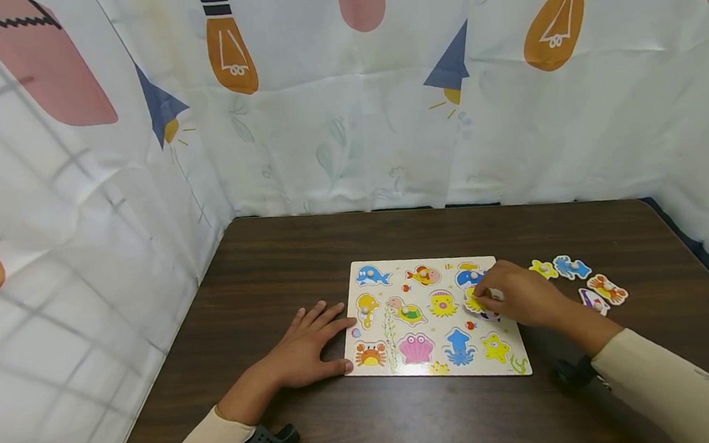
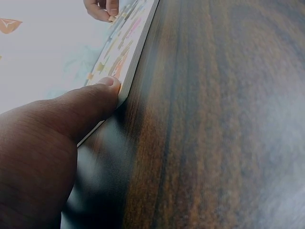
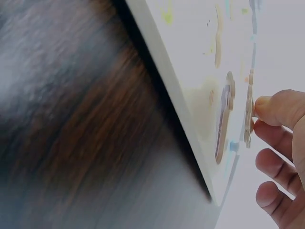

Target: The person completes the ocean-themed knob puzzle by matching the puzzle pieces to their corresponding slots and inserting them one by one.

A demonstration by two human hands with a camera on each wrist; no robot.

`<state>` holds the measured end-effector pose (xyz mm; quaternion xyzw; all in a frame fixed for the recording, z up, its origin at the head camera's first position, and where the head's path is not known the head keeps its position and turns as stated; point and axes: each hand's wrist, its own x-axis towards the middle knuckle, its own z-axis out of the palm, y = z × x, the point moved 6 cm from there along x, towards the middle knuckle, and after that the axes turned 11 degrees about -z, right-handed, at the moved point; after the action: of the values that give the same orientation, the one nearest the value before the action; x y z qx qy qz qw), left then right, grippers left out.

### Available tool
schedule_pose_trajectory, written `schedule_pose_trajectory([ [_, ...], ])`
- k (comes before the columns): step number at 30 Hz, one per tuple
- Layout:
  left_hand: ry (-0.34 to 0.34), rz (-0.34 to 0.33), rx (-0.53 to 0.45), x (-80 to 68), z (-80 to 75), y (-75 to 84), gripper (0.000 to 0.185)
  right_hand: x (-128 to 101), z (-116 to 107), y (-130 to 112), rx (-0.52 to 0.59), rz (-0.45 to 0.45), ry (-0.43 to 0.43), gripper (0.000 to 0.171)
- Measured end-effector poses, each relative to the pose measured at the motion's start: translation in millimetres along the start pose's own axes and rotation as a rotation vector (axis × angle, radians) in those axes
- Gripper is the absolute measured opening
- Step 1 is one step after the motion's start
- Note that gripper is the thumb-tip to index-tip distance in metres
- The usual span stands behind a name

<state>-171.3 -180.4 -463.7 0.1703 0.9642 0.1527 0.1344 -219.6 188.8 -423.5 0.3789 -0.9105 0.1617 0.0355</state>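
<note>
A white puzzle board [image 1: 398,270] with colourful sea-animal pictures lies on the table. My left hand [image 1: 305,352] rests at its left edge, fingers spread. In the left wrist view its thumb [image 2: 95,100] presses on the board's near corner. Over the board's right side, my right hand [image 1: 522,295] pinches a yellow puzzle piece [image 1: 472,300]. In the right wrist view, thumb and forefinger hold this thin piece [image 3: 249,112] on edge by its back knob, close over the board; the other fingers curl loosely. Part of its picture is hidden by the hand.
Loose pieces lie on the table right of the board: a yellow piece [image 1: 543,269], a blue fish [image 1: 572,268], an orange piece [image 1: 607,289] and a purple-white piece [image 1: 593,301]. A patterned white curtain [image 1: 335,146] hangs behind the brown table [image 1: 306,247] and along its left side.
</note>
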Motion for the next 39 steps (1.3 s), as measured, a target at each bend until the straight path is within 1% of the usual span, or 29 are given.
schedule_pose_trajectory([
  [5, 0.004, 0.006, -0.005, -0.6, -1.1, 0.6, 0.078, 5.2, 1.3, -4.0, 0.014, -0.009, -0.008, 0.01],
  [11, 0.008, 0.012, -0.006, 0.3, -0.1, -0.6, 0.077, 13.7, 4.5, -8.8, 0.02, 0.016, -0.042, 0.009],
  [20, 0.007, 0.008, 0.002, 0.5, 0.8, -1.2, 0.078, 22.1, 9.0, -16.5, 0.005, -0.033, -0.032, 0.01],
  [27, 0.01, 0.01, -0.005, 0.7, 1.0, -1.9, 0.078, 28.6, 12.5, -20.2, 0.018, -0.035, -0.041, 0.01],
  [39, 0.009, 0.009, -0.008, -0.3, 0.6, -1.6, 0.078, 41.2, 19.1, -26.9, 0.022, -0.072, -0.048, 0.01],
])
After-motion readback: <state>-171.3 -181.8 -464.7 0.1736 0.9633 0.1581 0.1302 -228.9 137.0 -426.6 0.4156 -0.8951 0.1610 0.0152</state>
